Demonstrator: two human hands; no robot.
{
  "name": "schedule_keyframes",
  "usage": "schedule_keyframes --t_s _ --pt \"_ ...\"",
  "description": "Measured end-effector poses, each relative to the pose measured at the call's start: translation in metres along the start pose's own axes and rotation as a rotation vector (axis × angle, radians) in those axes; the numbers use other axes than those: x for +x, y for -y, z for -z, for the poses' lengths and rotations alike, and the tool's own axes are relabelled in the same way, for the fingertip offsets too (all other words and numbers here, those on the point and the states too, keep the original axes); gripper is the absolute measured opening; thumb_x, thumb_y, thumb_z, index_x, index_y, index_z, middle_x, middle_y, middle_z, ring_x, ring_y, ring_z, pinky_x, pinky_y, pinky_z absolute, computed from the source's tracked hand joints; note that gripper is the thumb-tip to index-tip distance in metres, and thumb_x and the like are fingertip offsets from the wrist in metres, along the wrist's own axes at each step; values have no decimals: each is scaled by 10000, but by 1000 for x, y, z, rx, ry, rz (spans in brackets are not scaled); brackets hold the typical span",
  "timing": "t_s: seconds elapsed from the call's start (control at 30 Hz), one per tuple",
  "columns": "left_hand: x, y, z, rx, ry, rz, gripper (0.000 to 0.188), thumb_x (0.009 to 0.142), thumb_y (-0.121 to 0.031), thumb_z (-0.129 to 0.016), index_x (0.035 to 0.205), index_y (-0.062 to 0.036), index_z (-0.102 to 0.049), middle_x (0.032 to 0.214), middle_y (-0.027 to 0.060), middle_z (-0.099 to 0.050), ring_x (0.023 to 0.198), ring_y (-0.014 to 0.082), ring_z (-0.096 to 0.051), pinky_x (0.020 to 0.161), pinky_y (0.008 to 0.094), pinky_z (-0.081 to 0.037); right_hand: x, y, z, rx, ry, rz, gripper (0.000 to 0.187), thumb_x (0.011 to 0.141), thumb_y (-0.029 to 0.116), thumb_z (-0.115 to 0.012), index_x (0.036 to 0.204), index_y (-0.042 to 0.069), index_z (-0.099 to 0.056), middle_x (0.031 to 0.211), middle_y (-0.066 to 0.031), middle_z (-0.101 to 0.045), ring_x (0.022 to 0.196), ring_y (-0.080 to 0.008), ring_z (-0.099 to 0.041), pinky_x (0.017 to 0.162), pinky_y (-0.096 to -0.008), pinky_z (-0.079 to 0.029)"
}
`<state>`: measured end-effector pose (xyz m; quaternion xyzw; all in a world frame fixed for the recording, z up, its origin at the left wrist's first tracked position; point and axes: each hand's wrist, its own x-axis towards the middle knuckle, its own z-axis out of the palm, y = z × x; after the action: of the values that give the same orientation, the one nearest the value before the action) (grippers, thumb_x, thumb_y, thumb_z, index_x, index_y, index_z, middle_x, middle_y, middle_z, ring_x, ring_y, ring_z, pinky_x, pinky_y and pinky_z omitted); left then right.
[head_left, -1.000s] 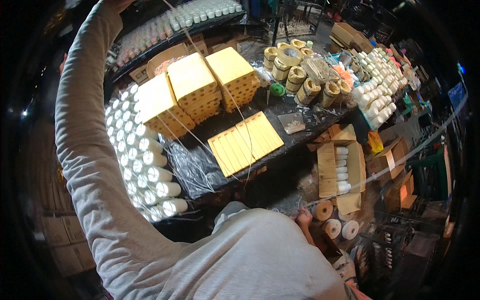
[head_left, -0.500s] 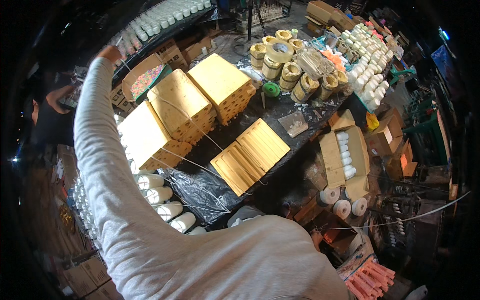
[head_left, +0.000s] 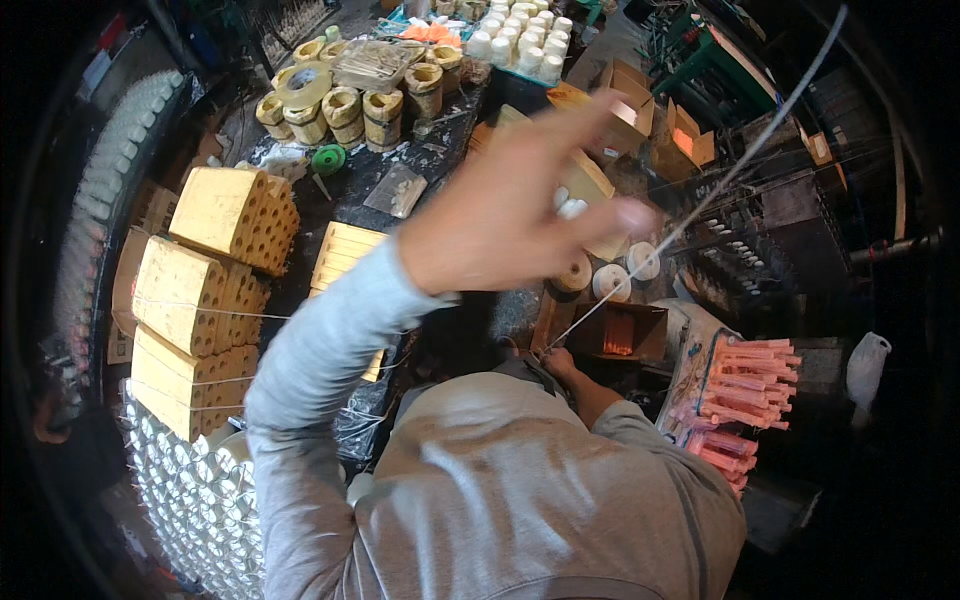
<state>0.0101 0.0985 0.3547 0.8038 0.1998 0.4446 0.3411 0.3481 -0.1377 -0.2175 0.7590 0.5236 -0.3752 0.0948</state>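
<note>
My left hand (head_left: pixel 510 205), blurred by motion, reaches across the middle with finger and thumb spread. I see nothing held in it. Low and closer to my body, my right hand (head_left: pixel 562 366) is closed around a white cord (head_left: pixel 690 220), which runs taut up to the upper right. Under my left forearm lies a grooved yellow slab (head_left: pixel 345 255), partly hidden by the sleeve. To its left stand large yellow blocks (head_left: pixel 180 285) with rows of holes in their sides. Thin strings (head_left: pixel 205 308) stretch from these blocks toward my left arm.
Round yellowish pots (head_left: pixel 383 118) and a tape roll (head_left: pixel 303 85) crowd the table's far end, near a green disc (head_left: pixel 328 159). White spools (head_left: pixel 611 283) sit beside an open box (head_left: pixel 645 330). Pink sticks (head_left: pixel 745 385) are bundled at right, white cylinders (head_left: pixel 190 490) at lower left.
My view has turned right. My left hand has swung from the far upper left to the middle, its fingers now spread. My right hand stays low with the cord.
</note>
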Motion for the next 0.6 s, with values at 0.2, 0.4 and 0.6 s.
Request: schedule_keyframes --t_s 0.2,0.4,0.6 --pt "46 -40 -81 -1084 81 -26 597 1006 -411 -596 1377 36 -461 1168 151 -563 1055 237 -565 892 357 -476 -4 11 18 184 26 -108 431 888 406 -641 1036 17 -754 1057 -247 -725 1008 -417 -701 886 -487 -540" --pt "0 -43 -87 -1049 -486 -1 257 1093 -290 -472 935 -110 -567 714 -79 -406 547 65 -256 499 262 -223 14 -22 16 229 57 -40 478 907 441 -637 1061 2 -748 1094 -274 -712 1042 -417 -693 892 -486 -538" --pt "-63 -37 -158 -816 -637 163 163 1013 -159 -582 937 -15 -589 588 -19 -355 454 80 -247 424 285 -198 44 -99 28 103 110 -16 592 856 513 -724 1057 -44 -738 1068 -248 -727 1019 -381 -701 878 -449 -543"
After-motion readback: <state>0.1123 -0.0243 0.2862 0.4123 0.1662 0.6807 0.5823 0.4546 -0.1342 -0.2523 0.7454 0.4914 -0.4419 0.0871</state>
